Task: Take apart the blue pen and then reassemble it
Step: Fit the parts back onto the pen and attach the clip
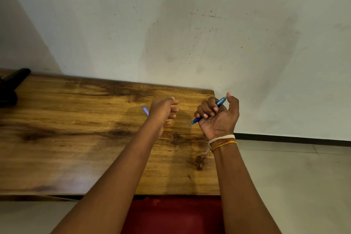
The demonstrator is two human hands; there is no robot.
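Holding the pen, cap off to the left

Right hand (218,116) is clamped round the blue pen (209,110), fingers curled over the barrel, thumb up by the far end. Tip points down and left, clear of the surface (76,138). Pen sits above the right far corner of the surface.

Left hand (163,112) hangs apart, fingers loosely spread, gripping nothing. Just left of it a small pale-blue blurred piece (145,110); likely a cap or pen part, too smeared to be sure, and I cannot tell whether it lies on the surface or is in the air.

Judgement: disassembly is early, barrel looks whole. Next move probably needs the left hand back on the tip end to unscrew it. To do it well: hold the barrel steady in the right, twist with the left, work low over the surface so a spring or refill cannot roll off the nearby right edge. Keep loose parts together.

Dark object (11,85) at far left edge, unidentified.
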